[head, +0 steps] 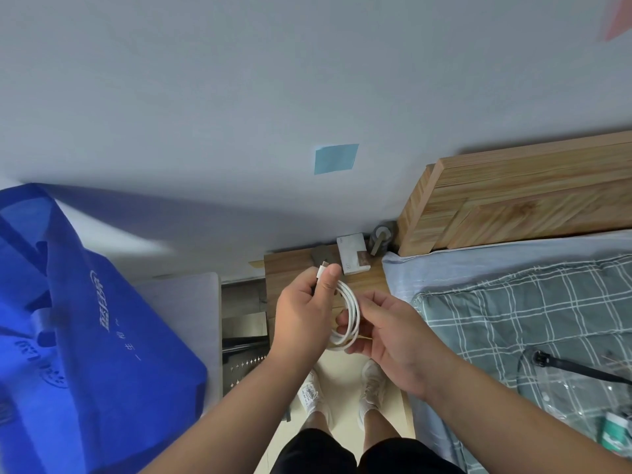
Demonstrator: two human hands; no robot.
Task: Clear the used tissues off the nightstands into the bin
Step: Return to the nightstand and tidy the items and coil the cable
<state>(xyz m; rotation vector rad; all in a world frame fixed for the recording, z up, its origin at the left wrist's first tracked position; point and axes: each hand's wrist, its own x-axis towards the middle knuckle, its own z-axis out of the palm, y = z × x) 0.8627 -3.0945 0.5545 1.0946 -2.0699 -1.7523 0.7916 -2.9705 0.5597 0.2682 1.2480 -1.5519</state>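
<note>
I hold one white cable [352,306], wound into a loose coil, between my two hands. My left hand [302,316] pinches the plug end between thumb and fingers, the plug sticking up past the thumb. My right hand [390,340] curls its fingers round the far side of the loops. Directly beyond and beneath my hands lies one wooden table [284,268], the nightstand. At its back edge, past my fingertips, three things sit close together: one dark grey flat piece [321,256], one white box [354,253] and one grey roll [381,239]. Whether the box holds tissues I cannot tell. Left of my left hand stands one large blue bag [102,336] with white print. Right of my right hand is one bed [513,302] with a grey-green checked cover over a pale blue sheet. Its wooden headboard [513,206] rises beyond my right hand. On the cover, off to my right, lies one clear plastic bag [574,388] with a black strap [574,366] across it. Below my hands my two pale shoes [313,395] stand on a light floor [342,364]. Far beyond my hands the pale wall [239,97] carries one blue square note [336,158].
</note>
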